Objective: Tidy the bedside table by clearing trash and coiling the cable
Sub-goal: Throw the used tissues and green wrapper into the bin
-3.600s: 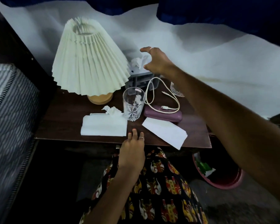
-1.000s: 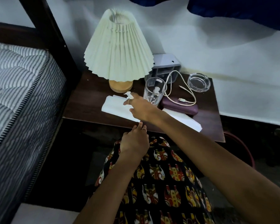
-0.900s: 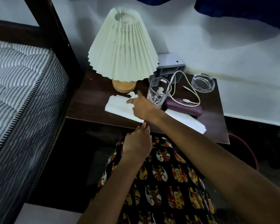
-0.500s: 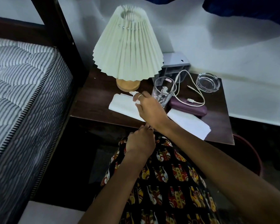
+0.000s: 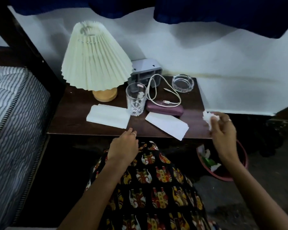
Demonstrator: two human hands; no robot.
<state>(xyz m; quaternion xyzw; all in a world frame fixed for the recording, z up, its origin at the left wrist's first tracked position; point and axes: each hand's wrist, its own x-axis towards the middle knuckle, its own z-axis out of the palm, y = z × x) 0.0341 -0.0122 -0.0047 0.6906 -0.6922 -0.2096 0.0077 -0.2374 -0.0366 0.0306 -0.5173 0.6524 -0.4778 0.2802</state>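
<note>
My right hand (image 5: 223, 130) holds a crumpled white tissue (image 5: 208, 117) off the right front corner of the dark bedside table (image 5: 76, 113), above a reddish bin (image 5: 239, 173) on the floor. My left hand (image 5: 125, 146) rests at the table's front edge, fingers relaxed, holding nothing. A white cable (image 5: 158, 95) lies in loose loops across a purple case (image 5: 165, 109) and runs back to a grey box (image 5: 145, 73). Two folded white papers lie on the table: one at the left (image 5: 108, 116), one at the right (image 5: 167, 124) overhanging the edge.
A pleated cream lamp (image 5: 93, 60) stands at the back left. A clear drinking glass (image 5: 136, 101) is mid-table and a glass ashtray (image 5: 182, 83) at the back right. A striped mattress (image 5: 12, 117) lies to the left. The bin holds some trash.
My right hand picked the crumpled tissue off the left paper beside the glass and carried it right, past the table corner over the bin. My left hand stayed at the front edge.
</note>
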